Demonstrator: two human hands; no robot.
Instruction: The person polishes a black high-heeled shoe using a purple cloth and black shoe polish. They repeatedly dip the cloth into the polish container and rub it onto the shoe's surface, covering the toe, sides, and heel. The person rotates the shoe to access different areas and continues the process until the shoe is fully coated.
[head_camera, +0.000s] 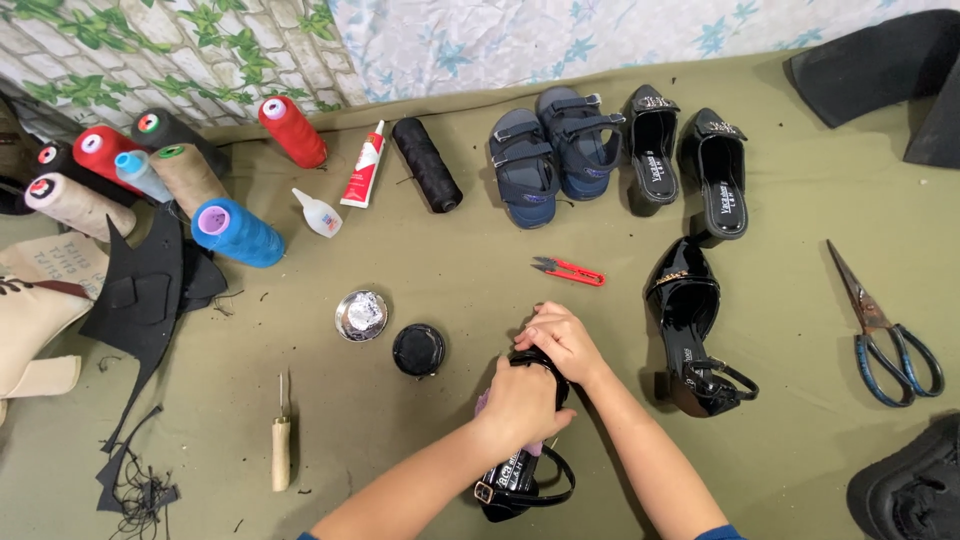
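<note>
Black patent high-heeled sandal (520, 480) lies near the bottom centre of the olive cloth surface (440, 270), under both hands. Left hand (522, 404) is clenched around the shoe's front part, a bit of purple showing beneath the palm. Right hand (562, 338) rests on top of the same shoe, fingers curled down against it; grasp on the shoe looks likely, though the fingertips are hidden. Ankle strap and buckle end of the shoe point toward the person.

Matching black sandal (690, 335) lies just right of the hands, apart from them. Red thread snips (568, 269) sit just beyond the hands. Open round tin (361, 316) and its black lid (418, 349) lie to the left, an awl with wooden handle (282, 440) further left. Large scissors (885, 325) lie far right. Thread cones (235, 232) cluster at upper left.
</note>
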